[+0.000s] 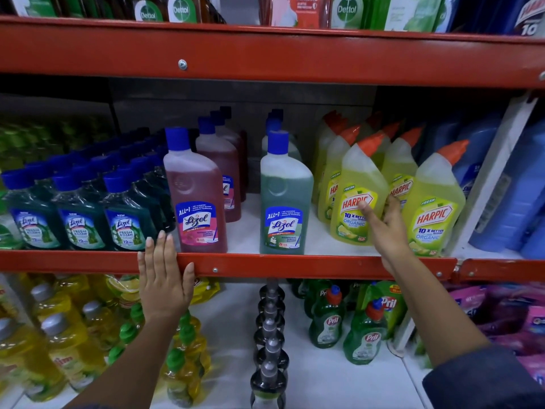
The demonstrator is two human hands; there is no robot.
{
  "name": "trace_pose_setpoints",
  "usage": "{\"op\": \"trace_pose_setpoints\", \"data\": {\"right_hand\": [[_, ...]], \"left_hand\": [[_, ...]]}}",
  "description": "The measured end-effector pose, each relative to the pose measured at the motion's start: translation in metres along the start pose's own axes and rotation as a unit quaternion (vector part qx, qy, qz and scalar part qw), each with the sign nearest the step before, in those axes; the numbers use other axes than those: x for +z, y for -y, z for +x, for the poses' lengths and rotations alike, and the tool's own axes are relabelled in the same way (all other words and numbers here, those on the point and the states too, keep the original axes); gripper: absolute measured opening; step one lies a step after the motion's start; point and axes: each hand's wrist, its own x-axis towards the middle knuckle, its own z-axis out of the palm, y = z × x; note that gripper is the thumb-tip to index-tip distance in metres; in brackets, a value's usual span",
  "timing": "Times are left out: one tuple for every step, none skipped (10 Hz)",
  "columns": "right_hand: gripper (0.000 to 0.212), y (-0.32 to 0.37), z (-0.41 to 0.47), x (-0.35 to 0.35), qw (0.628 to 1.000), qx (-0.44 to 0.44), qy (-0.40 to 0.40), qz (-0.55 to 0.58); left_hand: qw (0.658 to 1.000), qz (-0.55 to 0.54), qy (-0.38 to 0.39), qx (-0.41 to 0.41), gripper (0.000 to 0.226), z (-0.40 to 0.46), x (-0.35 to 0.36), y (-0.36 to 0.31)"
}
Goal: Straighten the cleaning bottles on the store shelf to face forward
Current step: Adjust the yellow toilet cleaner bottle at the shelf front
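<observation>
On the middle shelf stand a pink Lizol bottle (197, 196) and a green Lizol bottle (284, 199), both with labels facing me. To their right are several yellow Harpic bottles with orange caps. My right hand (386, 228) wraps its thumb and fingers around the front-left Harpic bottle (358, 184), whose label faces forward. Another Harpic bottle (433, 208) stands at the front right. My left hand (163, 276) lies flat with spread fingers on the red shelf edge (295, 265), just below the pink Lizol bottle, holding nothing.
Small dark green Lizol bottles (79, 219) fill the shelf's left side. Blue bottles (507, 196) stand at the far right beyond a white divider. Dettol products sit on the shelf above. Below are yellow bottles (59, 343), green Pril bottles (327, 317) and pink pouches.
</observation>
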Motion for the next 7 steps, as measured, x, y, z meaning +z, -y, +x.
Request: {"op": "trace_pose_setpoints", "data": {"right_hand": [[0.060,0.003,-0.003,-0.001,1.000,-0.005,-0.001,0.003],[0.061,0.004,-0.007,0.000,1.000,-0.018,-0.010,-0.003],[0.058,0.005,-0.013,-0.001,0.999,-0.032,-0.022,-0.025],[0.048,0.004,-0.019,-0.003,0.998,-0.043,-0.025,-0.029],[0.043,0.004,-0.024,-0.007,0.999,-0.041,-0.014,-0.022],[0.040,0.005,-0.029,-0.012,0.999,-0.038,0.000,-0.011],[0.040,0.005,-0.032,-0.019,0.999,-0.045,0.017,-0.010]], "left_hand": [[1.000,0.003,-0.003,0.002,0.067,0.000,0.000,-0.001],[1.000,0.005,-0.004,0.002,0.066,0.000,0.000,-0.001],[1.000,0.011,-0.004,0.005,0.066,0.000,0.000,0.000],[1.000,0.010,-0.001,0.004,0.066,0.000,-0.001,-0.001],[1.000,0.012,0.002,0.004,0.066,0.000,-0.002,-0.002],[1.000,0.013,0.016,0.006,0.067,0.001,-0.005,-0.003],[1.000,0.012,0.027,0.002,0.067,0.002,-0.007,-0.004]]}}
